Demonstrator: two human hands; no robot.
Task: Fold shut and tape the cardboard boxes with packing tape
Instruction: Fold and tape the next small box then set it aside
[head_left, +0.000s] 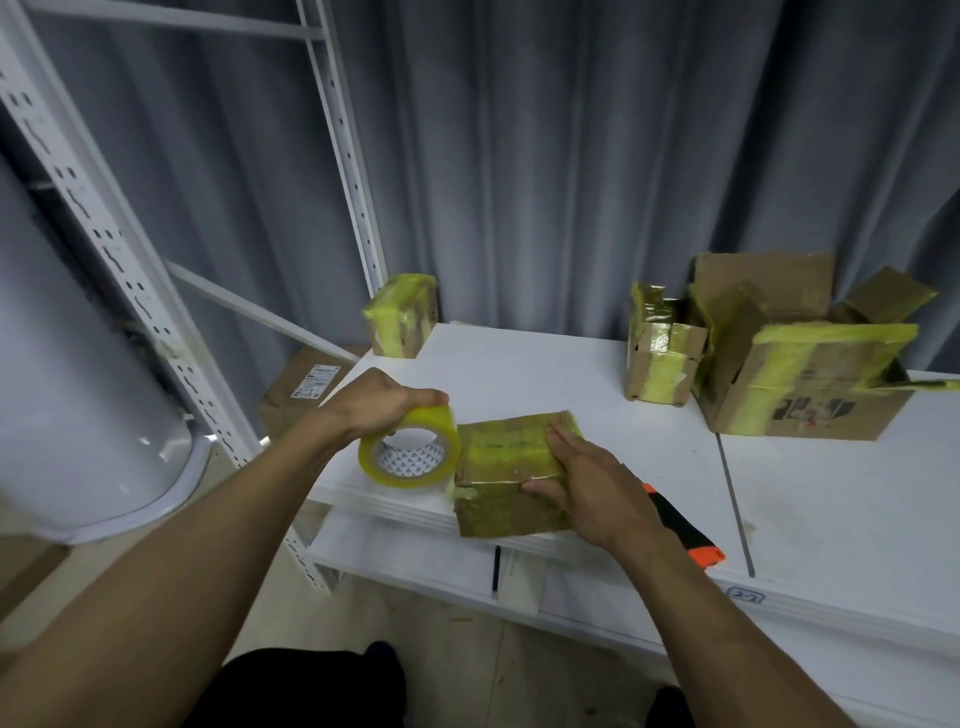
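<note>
A small cardboard box (498, 467), flaps folded down and covered in yellowish tape, sits at the near edge of the white table (519, 374). My right hand (582, 478) lies over its right side, fingers flat on top and thumb on the front face. My left hand (384, 402) grips a roll of yellow packing tape (410, 452) from above, held right against the box's left side.
A taped small box (400, 322) stands at the table's far left corner. Two open, tape-streaked boxes sit at the back right, a small one (660, 358) and a large one (800, 364). An orange-and-black cutter (680, 525) lies beside my right wrist. White shelving rises at left.
</note>
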